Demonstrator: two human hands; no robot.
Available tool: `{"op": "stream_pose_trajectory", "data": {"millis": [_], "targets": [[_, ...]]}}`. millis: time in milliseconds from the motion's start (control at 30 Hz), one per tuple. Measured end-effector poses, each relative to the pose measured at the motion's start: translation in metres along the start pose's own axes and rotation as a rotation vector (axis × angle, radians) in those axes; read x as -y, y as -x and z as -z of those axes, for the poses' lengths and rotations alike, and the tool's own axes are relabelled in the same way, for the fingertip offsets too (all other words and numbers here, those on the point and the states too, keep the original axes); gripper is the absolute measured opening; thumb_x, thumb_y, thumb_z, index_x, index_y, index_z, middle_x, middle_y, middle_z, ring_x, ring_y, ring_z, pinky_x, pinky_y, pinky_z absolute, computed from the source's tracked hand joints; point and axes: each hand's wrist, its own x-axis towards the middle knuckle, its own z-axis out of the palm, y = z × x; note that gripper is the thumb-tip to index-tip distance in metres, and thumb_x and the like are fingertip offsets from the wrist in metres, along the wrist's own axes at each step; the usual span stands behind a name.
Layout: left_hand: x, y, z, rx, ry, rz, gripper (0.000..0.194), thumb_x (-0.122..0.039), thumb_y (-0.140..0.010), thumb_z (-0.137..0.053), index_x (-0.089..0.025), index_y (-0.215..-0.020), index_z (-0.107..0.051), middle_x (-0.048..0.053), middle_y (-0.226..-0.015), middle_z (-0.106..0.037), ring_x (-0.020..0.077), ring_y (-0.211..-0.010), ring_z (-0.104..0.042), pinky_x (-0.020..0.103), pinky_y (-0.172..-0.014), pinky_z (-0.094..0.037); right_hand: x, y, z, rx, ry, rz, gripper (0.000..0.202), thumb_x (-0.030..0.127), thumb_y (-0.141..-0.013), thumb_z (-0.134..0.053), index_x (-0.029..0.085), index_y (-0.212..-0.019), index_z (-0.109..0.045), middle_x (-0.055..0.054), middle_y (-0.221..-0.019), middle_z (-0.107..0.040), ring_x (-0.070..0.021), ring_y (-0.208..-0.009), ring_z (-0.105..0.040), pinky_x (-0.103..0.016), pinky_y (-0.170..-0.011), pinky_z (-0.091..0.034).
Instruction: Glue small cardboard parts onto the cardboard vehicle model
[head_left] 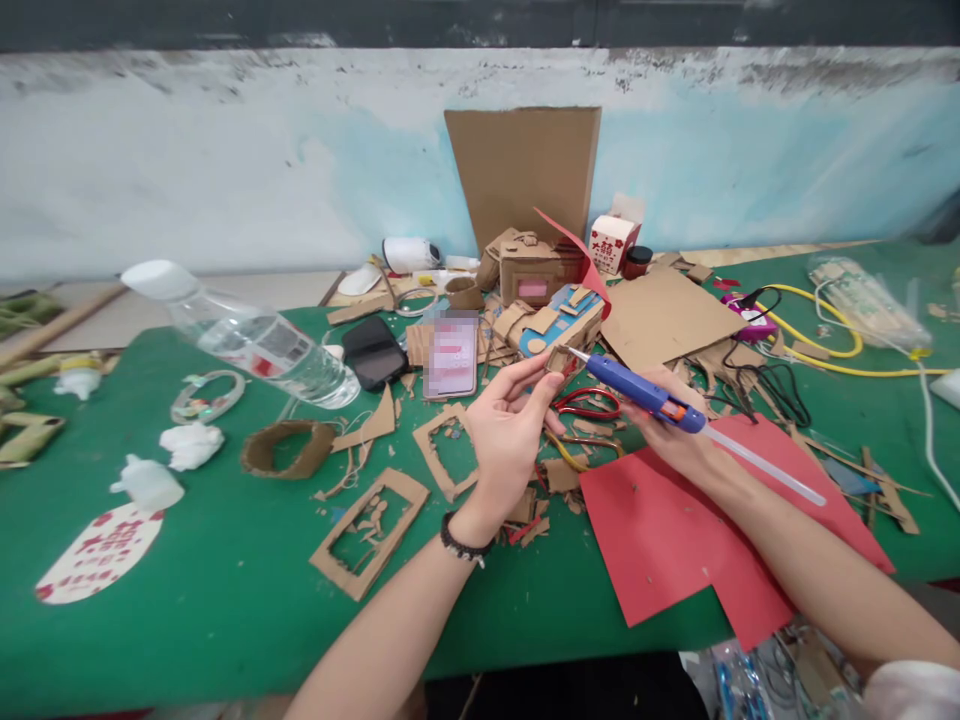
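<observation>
My left hand [514, 420] pinches a small cardboard piece [559, 359] between thumb and fingers. In my right hand [679, 425] is a blue hot glue gun [637, 388], its nozzle pointing left and touching or very near that piece. A clear glue stick [772, 465] sticks out of the gun's rear. Just behind my hands lies a blue and brown cardboard model [559, 322]. Below them are red-handled scissors [589, 402] and a yellow handle [574, 455], partly hidden. Red paper [660, 530] spreads beneath my right forearm.
Cardboard frames [371, 530] and scraps litter the green table [247, 600]. A water bottle [247, 335] leans at left, near a phone [451, 355] and black case [373, 353]. A large cardboard sheet [525, 170] stands against the wall. Yellow cable [847, 370] crosses the right side.
</observation>
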Motion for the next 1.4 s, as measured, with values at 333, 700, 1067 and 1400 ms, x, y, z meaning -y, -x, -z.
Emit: {"op": "stream_pose_trajectory", "data": {"millis": [333,700,1067,1400], "targets": [[0.0,0.001,0.0,-0.004,0.018,-0.001,0.049,-0.052,-0.085,-0.095,-0.017,-0.118,-0.084,0.015,-0.118,-0.087,0.0093,-0.045,-0.069,0.021,-0.043,-0.054,-0.01,0.006,-0.002,0.016,0.011,0.076,0.013,0.039,-0.101,-0.08,0.032,-0.11,-0.074,-0.001,-0.093,-0.077,-0.0204,-0.076,-0.074,-0.034,-0.068,-0.06],[-0.005,0.003,-0.004,-0.013,0.038,-0.007,0.048,-0.053,-0.08,-0.098,-0.017,-0.107,-0.082,0.007,-0.091,-0.086,0.0118,-0.044,-0.069,0.022,-0.043,-0.053,-0.008,0.006,-0.001,0.026,0.082,0.023,0.018,0.047,-0.1,-0.079,0.031,-0.103,-0.073,-0.001,-0.087,-0.076,-0.0208,-0.069,-0.072,-0.034,-0.061,-0.058],[-0.003,0.004,-0.004,-0.007,0.03,-0.017,0.047,-0.055,-0.081,-0.098,-0.017,-0.105,-0.082,0.004,-0.083,-0.083,0.0123,-0.044,-0.069,0.023,-0.044,-0.053,-0.004,0.005,-0.002,-0.002,0.112,0.049,0.016,0.043,-0.1,-0.08,0.03,-0.101,-0.071,-0.001,-0.087,-0.076,-0.0202,-0.068,-0.072,-0.033,-0.061,-0.057],[-0.002,0.005,-0.004,-0.002,0.021,-0.015,0.048,-0.057,-0.08,-0.097,-0.018,-0.104,-0.082,0.003,-0.08,-0.082,0.0135,-0.045,-0.068,0.025,-0.044,-0.055,0.002,0.003,-0.001,0.001,0.171,-0.009,0.019,0.048,-0.1,-0.078,0.03,-0.096,-0.071,-0.002,-0.081,-0.075,-0.0234,-0.063,-0.071,-0.037,-0.057,-0.057]]}}
